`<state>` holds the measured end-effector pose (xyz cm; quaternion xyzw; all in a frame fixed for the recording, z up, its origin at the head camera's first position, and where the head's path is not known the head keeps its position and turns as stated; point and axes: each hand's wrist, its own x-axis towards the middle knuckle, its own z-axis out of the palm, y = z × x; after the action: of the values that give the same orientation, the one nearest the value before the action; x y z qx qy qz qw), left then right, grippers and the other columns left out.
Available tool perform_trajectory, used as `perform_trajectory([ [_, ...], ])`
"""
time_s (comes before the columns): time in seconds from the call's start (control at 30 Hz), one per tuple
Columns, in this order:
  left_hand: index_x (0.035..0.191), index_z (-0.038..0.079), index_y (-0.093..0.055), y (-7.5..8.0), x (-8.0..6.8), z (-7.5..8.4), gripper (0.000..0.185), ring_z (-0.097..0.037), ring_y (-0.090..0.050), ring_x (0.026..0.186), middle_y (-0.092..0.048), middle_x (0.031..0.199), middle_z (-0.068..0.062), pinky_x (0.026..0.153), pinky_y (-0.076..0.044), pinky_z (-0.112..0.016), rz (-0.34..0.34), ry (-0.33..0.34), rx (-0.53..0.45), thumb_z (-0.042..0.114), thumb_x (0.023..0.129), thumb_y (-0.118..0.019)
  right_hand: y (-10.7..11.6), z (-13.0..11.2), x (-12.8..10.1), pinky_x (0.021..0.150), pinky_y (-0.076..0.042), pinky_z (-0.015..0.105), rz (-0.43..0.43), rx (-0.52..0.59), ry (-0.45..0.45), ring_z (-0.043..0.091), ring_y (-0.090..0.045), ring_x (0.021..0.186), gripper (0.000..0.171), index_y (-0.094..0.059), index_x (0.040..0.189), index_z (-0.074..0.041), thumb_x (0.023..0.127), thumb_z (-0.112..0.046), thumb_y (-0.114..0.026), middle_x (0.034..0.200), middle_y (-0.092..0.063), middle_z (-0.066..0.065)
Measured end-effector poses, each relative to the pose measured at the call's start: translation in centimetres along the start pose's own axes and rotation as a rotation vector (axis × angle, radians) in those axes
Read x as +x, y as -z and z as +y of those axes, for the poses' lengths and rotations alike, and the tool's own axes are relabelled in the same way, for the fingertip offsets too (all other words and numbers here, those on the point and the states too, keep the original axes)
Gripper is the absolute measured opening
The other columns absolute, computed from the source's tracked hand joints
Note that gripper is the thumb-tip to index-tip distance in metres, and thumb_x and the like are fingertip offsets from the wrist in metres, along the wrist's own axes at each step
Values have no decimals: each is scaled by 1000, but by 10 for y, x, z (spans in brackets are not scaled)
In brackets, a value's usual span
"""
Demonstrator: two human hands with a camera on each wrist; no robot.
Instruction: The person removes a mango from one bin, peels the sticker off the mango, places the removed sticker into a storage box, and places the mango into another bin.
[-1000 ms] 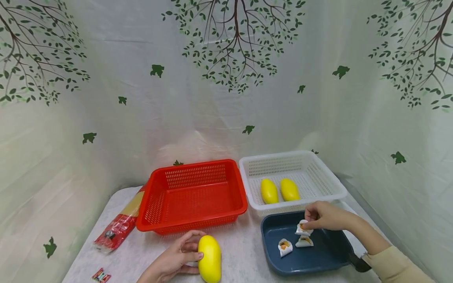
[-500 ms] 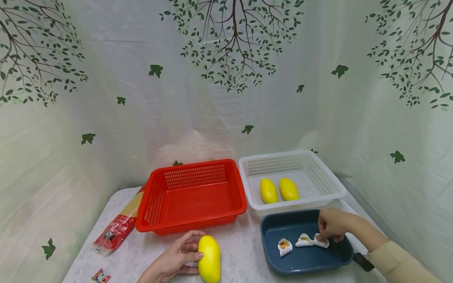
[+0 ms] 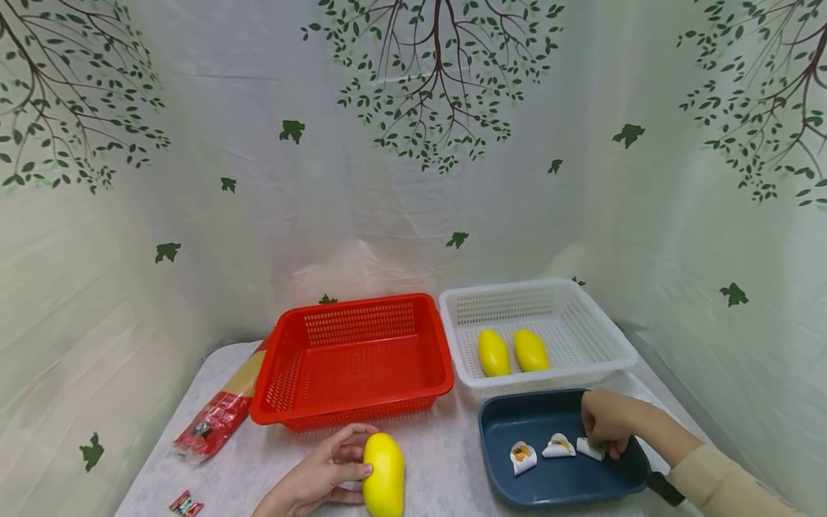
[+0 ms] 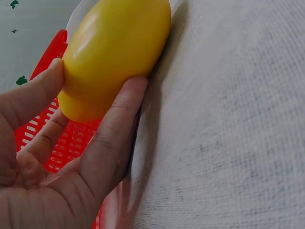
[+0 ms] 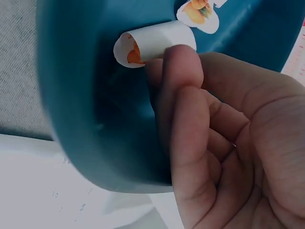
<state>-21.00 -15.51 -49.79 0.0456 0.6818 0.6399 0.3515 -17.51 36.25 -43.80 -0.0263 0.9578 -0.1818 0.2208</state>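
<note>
My left hand (image 3: 329, 470) grips a smooth yellow mango-like fruit (image 3: 384, 474) standing on the cloth. In the left wrist view, thumb and fingers (image 4: 112, 129) lie around the lower end of the fruit (image 4: 119, 52). Inside the blue pan (image 3: 517, 488), my right hand (image 3: 610, 424) has its fingers curled at one end of a white curled paper cutout (image 3: 589, 449). The right wrist view shows this roll (image 5: 159, 40) with an orange print inside; my fingertip covers part of its edge. Two more cutouts (image 3: 522, 457) lie left of it, the nearer one (image 3: 558, 445) just beside it.
A red basket (image 3: 352, 413) stands behind my left hand. At the back right, a white basket (image 3: 581, 373) holds two yellow fruits (image 3: 494, 352). A red-and-gold packet (image 3: 220, 416) and a small wrapped sweet (image 3: 186, 504) lie on the left. The pan's black handle (image 3: 665, 488) points right.
My right hand has moved a paper cutout rightward from above the middle one, then turned it so its print faces away. The left hand and its fruit have stayed put.
</note>
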Motion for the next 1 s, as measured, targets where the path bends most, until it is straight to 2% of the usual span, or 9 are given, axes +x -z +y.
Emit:
perform_trajectory([
  [0.13,154,17,-52,-1,0,0,64,-31,-69,102,-62,125,-15,90,-67,-56,-2,1,3,11,97,-79,1,2,0,45,-56,24,-15,2,0,10,-62,43,26,-70,66,-9,88,0,-80,52,-65,2],
  [0.37,154,17,-52,-1,0,1,62,-31,-70,102,-65,126,-15,89,-67,-55,-6,-4,10,11,98,-78,-2,1,1,44,-55,25,0,-20,-5,11,-62,42,29,-66,67,-11,90,-6,-83,50,-64,2],
  [0.63,153,17,-53,-1,-3,2,62,-31,-70,101,-65,124,-15,88,-67,-55,-10,-7,6,10,97,-79,-8,-1,2,42,-54,25,63,-63,21,14,-63,40,34,-60,65,-10,83,-2,-88,49,-62,1],
  [1.0,153,14,-52,-1,0,0,62,-30,-71,101,-64,124,-16,86,-67,-55,-30,-28,13,13,97,-79,-14,-5,7,45,-55,27,85,-216,-20,12,-60,40,39,-58,66,-12,80,-13,-95,59,-59,2],
])
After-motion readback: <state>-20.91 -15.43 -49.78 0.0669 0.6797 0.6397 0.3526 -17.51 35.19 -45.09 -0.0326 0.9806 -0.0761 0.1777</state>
